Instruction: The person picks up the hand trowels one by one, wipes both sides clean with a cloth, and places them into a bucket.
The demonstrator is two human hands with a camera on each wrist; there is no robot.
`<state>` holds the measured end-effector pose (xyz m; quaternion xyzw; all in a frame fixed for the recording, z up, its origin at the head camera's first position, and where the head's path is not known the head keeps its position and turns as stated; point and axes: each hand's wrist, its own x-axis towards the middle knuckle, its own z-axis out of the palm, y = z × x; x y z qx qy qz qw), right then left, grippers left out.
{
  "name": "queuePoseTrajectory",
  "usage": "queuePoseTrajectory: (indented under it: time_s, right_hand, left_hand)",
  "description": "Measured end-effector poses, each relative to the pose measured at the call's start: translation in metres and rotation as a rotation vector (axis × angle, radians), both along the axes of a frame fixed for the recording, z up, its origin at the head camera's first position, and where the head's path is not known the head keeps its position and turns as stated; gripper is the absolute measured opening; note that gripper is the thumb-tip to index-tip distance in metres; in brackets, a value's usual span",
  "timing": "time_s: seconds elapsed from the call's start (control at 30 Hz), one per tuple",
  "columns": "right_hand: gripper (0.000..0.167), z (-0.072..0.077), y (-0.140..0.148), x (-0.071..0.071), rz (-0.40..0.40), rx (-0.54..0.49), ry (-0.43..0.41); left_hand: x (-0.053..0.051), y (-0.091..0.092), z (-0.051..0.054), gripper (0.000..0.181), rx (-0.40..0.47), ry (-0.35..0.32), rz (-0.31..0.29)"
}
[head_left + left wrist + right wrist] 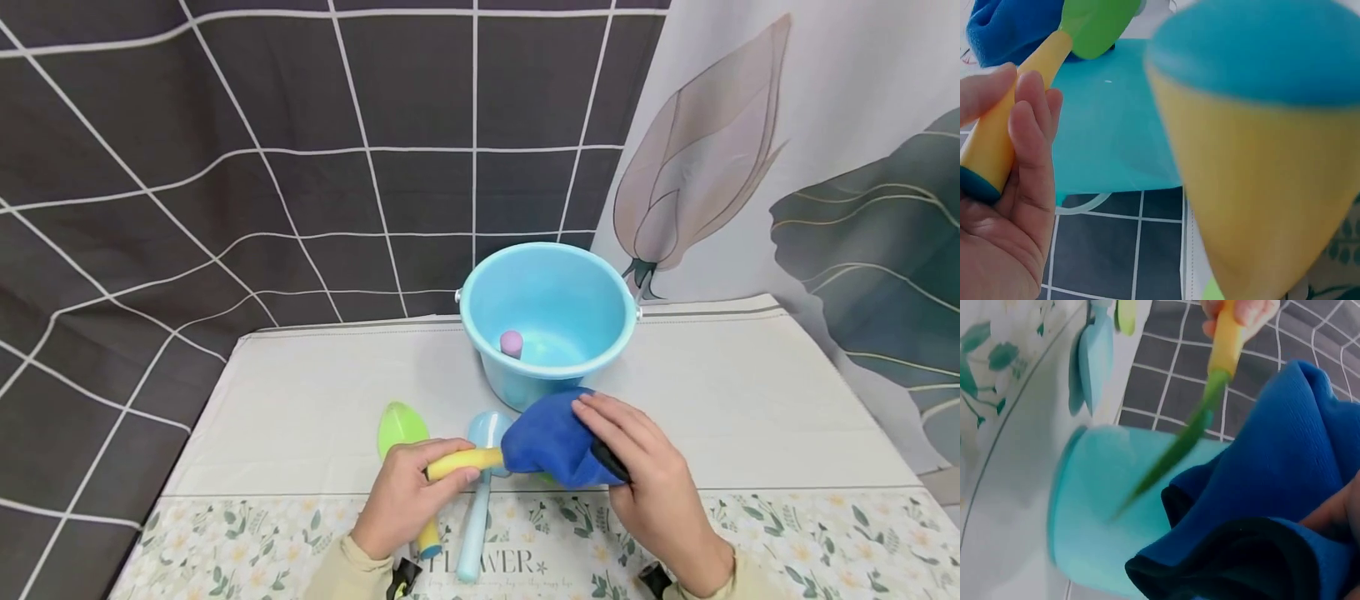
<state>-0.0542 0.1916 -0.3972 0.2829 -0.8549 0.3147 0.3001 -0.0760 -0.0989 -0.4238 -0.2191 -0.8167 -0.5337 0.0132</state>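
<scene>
My left hand (411,492) grips the yellow handle (465,461) of a toy trowel. Its green blade (1175,450) shows in both wrist views; in the head view the cloth hides most of it. With my right hand (660,475) I hold a blue cloth (555,437) with dark edging, fingers on top and thumb below, over the trowel's head. On the table under my hands lie a light blue scoop (474,533) and a second green shovel (401,427), whose yellow handle with a blue end (1260,156) looms large in the left wrist view.
Just beyond the cloth stands a light blue bucket (480,350) with a purple-tipped object (512,343) inside. White and floral cloth (300,400) covers the table. A dark gridded curtain (300,192) hangs behind, with a pale patterned one (847,50) at the right.
</scene>
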Motion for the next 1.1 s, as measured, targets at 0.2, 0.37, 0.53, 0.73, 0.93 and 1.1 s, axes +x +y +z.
queuePoseTrajectory:
  time_s: [0.2, 0.37, 0.53, 0.73, 0.93, 1.1]
  right_hand:
    - [0.103, -0.003, -0.01, 0.005, 0.082, 0.24, -0.075]
    - [0.106, -0.004, -0.013, 0.004, 0.117, 0.369, -0.073]
    - [0.102, -0.006, -0.012, 0.003, 0.156, 0.417, -0.081]
    - [0.11, -0.006, -0.01, 0.001, 0.191, 0.396, -0.086]
    - [0.112, -0.007, -0.01, 0.001, 0.205, 0.369, -0.103]
    - [0.108, -0.01, -0.01, 0.001, 0.181, 0.352, -0.137]
  left_hand:
    - [0.0, 0.002, -0.002, 0.024, 0.034, -0.01, 0.055]
    - [0.0, 0.002, -0.003, 0.024, 0.099, 0.0, 0.049]
    - [0.0, 0.002, -0.002, 0.027, 0.14, -0.024, 0.029]
    - [0.0, 0.002, -0.001, 0.025, 0.188, -0.071, 0.006]
    - [0.001, 0.001, 0.0, 0.025, 0.202, -0.071, 0.0]
    - [0.0, 0.001, -0.001, 0.024, 0.191, -0.087, 0.011]
